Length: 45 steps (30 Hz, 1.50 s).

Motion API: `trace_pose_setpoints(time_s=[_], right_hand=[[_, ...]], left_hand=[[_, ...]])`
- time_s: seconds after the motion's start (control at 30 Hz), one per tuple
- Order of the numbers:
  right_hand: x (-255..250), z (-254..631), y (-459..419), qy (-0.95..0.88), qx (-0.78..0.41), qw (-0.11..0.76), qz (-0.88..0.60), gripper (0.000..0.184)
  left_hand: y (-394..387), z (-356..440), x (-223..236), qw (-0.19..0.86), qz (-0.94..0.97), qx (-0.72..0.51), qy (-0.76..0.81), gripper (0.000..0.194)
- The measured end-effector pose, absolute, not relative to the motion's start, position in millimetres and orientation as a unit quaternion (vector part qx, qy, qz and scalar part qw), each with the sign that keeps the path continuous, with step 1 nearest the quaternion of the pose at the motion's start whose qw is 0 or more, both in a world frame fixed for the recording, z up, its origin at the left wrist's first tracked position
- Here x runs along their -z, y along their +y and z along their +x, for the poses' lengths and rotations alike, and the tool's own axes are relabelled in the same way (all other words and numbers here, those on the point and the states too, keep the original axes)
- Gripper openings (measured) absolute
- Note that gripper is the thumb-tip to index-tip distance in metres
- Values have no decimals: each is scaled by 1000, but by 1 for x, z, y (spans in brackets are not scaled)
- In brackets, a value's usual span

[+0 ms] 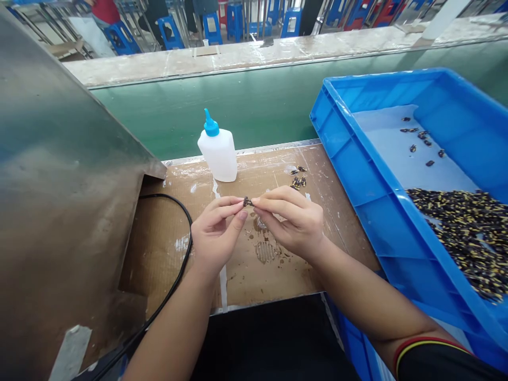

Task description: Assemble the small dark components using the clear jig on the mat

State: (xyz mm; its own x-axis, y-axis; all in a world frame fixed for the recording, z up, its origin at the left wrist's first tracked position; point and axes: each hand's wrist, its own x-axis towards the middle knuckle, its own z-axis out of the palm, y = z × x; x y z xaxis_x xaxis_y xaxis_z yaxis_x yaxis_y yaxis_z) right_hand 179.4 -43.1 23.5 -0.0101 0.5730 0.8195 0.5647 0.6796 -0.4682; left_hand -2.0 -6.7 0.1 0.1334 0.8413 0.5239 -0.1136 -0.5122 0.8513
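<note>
A tiny dark part (247, 201) is held between both hands above the cardboard-covered bench (273, 264). My left hand (216, 233) pinches its left end with thumb and forefinger. My right hand (291, 219) pinches the other end from the right, fingers pressed together. A white squeeze bottle with a blue nozzle (218, 150) stands upright just behind the hands. A few more small dark parts (298, 180) lie on the cardboard to the right of the bottle.
A blue plastic crate (357, 174) on the right holds a heap of black-and-yellow parts (468, 233) and several loose ones. A slanted metal panel (59, 185) fills the left. A black cable (178, 264) curves over the cardboard. A green conveyor belt (246, 100) runs behind.
</note>
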Motion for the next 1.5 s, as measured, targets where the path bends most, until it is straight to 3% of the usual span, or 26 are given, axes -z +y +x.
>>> trace_pose_setpoints(time_s=[0.37, 0.8, 1.13, 1.5], right_hand=[[-22, 178, -41, -719, -9, 578, -386, 16], [-20, 177, -37, -737, -36, 557, -380, 17], [-12, 194, -10, -718, -137, 550, -404, 20], [7, 218, 8, -580, -108, 617, -521, 14]], left_hand=[[-10, 0, 0, 326, 662, -596, 319, 12], [-6, -6, 1, 271, 700, -578, 322, 21], [20, -27, 5, 31, 835, -458, 303, 49], [26, -32, 9, -2, 835, -428, 346, 36]])
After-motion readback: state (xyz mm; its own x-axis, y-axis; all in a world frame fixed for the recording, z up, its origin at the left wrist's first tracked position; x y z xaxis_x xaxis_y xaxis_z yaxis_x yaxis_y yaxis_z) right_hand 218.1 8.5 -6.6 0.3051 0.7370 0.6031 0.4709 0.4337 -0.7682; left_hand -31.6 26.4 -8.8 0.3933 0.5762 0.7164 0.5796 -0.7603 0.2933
